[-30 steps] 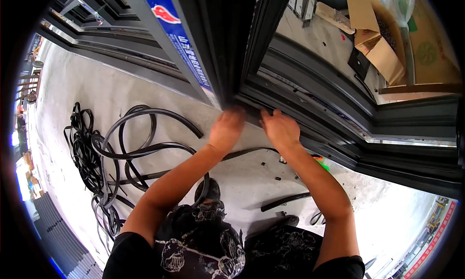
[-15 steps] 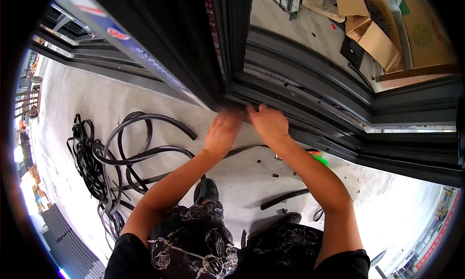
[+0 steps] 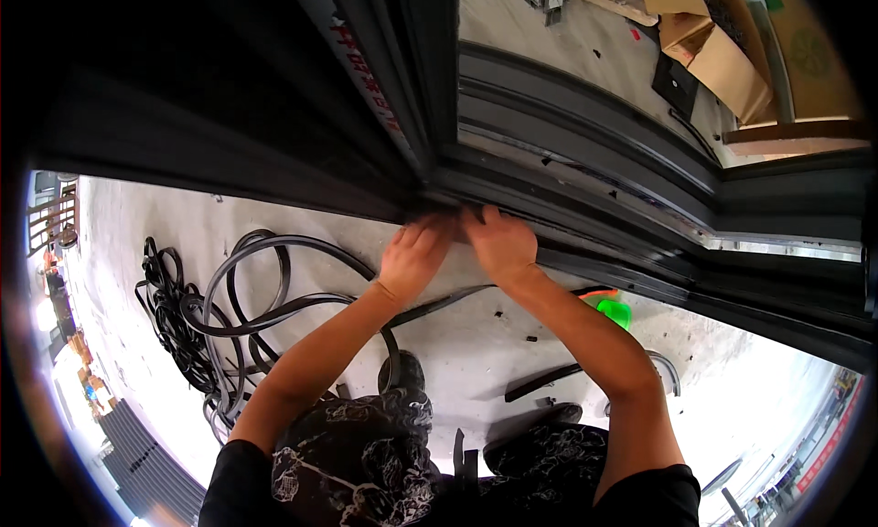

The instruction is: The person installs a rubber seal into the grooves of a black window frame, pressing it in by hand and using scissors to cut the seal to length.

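A black metal door or window frame (image 3: 585,198) crosses in front of me, its inner corner beyond my fingers. My left hand (image 3: 419,251) is at the frame's near lower edge, fingers bent together, tips lost in the dark profile. Right beside it, my right hand (image 3: 498,243) presses at the same edge with curled fingers. Whatever lies between the fingertips is hidden. A long black rubber strip (image 3: 448,300) rises from the floor toward my right wrist and passes behind it; whether either hand grips it does not show.
Looped black strips (image 3: 274,239) and a tangled black bundle (image 3: 176,317) lie on the floor to the left. A cut strip piece (image 3: 540,381) and a green object (image 3: 615,314) lie near my right forearm. Beyond the frame stands an opened cardboard box (image 3: 727,79).
The dark panel at upper left now covers more of the view, hiding the frames behind it. My hands stay at the corner, slightly lower in the picture. The green object shows more fully.
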